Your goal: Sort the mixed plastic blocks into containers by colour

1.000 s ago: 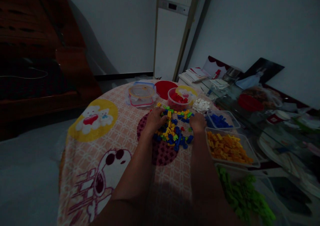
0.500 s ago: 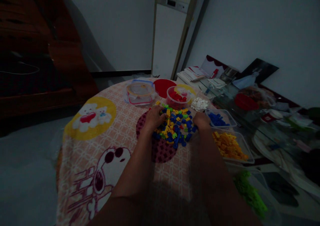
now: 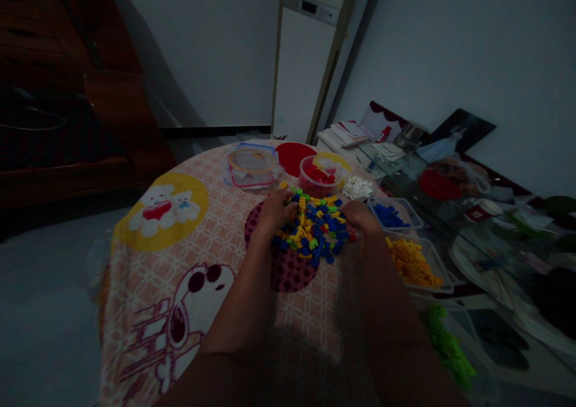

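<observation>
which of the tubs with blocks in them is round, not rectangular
The tub of red blocks, at the far side of the mixed pile; the tubs of blue, yellow and green blocks are rectangular.

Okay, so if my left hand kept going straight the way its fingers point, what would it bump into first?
Probably the mixed-colour bricks right by the fingertips of your left hand. The round tub seems to come after, though depth is hard to judge.
</observation>
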`<state>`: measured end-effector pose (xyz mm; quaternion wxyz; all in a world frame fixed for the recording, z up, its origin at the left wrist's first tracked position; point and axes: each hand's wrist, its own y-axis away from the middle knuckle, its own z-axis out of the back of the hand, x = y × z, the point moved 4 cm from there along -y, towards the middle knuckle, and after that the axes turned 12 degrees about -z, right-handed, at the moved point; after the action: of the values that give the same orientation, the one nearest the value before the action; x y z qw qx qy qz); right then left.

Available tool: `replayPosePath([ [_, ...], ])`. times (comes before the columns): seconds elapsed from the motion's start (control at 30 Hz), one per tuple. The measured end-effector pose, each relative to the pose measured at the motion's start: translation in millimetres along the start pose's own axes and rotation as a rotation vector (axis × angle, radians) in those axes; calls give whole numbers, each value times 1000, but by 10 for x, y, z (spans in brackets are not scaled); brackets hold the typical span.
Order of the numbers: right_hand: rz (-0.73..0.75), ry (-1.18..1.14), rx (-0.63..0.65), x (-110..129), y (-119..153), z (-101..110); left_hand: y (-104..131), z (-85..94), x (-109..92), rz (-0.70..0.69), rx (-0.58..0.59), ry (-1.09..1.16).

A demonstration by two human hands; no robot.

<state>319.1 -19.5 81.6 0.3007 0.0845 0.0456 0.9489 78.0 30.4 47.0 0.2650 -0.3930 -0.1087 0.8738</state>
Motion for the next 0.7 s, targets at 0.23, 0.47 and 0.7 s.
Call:
replayPosePath([
  [0.23, -68, -84, 48, -8, -107, 154, -1, 66, 75, 27, -115, 15],
  [0.47, 135, -48, -45, 147, -200, -82, -5, 74, 38, 22, -122, 31],
  [0.7, 171, -42, -28, 326, -147, -264, 12, 100, 94, 58, -120, 28],
])
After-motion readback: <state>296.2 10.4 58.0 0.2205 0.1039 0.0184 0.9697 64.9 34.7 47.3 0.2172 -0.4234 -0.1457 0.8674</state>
